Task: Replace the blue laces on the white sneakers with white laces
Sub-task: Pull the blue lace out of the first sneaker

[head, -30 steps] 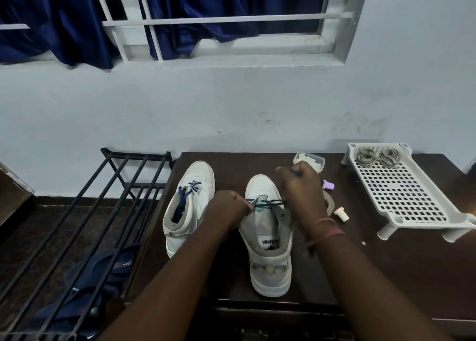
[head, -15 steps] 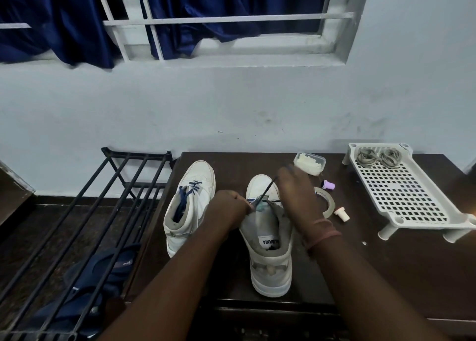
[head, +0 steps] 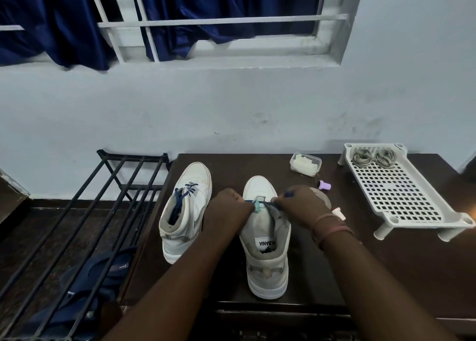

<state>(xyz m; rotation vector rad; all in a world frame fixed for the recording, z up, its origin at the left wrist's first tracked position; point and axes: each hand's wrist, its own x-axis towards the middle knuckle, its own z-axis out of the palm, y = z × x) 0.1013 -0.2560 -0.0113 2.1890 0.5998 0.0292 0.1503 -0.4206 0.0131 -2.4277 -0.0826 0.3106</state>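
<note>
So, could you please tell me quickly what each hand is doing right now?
Left hand: curled against the right sneaker; hold unclear.
Right hand: pinching the blue lace.

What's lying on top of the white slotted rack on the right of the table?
Two coiled bundles of pale laces sit side by side at the far end of the rack. The rest of its slotted top is bare. What lies beneath the rack can't be made out.
</note>
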